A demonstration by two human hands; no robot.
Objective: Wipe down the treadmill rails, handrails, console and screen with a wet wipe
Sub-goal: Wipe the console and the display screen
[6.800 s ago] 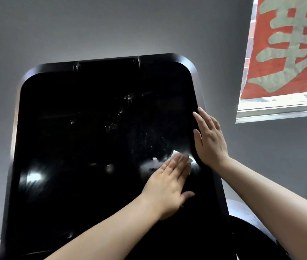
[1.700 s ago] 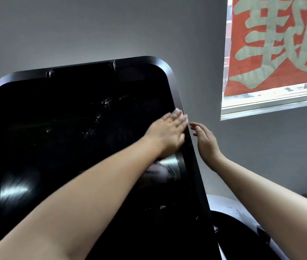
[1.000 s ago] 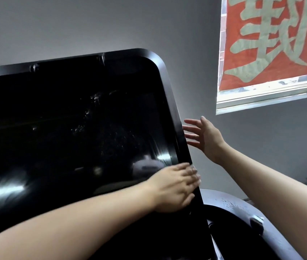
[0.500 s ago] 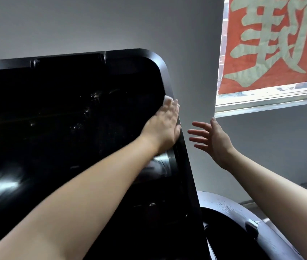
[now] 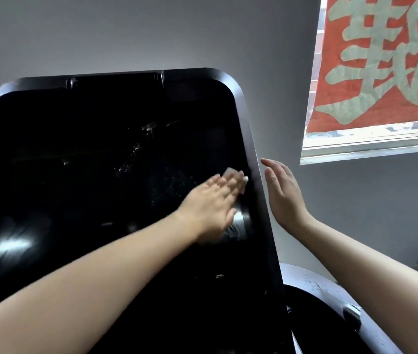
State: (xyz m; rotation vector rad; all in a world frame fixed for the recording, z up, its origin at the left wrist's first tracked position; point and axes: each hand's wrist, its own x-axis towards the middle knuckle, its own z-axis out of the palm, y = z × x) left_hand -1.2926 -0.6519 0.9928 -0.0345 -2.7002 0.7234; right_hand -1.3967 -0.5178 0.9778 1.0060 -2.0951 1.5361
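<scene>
Left hand (image 5: 209, 200), fingers flat, presses small white wet wipe (image 5: 229, 172) on glossy black rounded-corner screen (image 5: 88, 162) | right hand (image 5: 283, 192) open, empty, beside screen's edge.

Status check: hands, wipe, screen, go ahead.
Left hand flat, pressing wet wipe on screen. Right hand open beside the screen's edge. Nothing blocking.

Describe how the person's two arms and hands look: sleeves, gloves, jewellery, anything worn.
Both forearms are bare as far as the frame shows; no sleeve or cuff is visible. The left hand and right hand wear no gloves, and no ring, watch or bracelet shows. The left hand is motion-blurred, so small details there cannot be told.
</scene>
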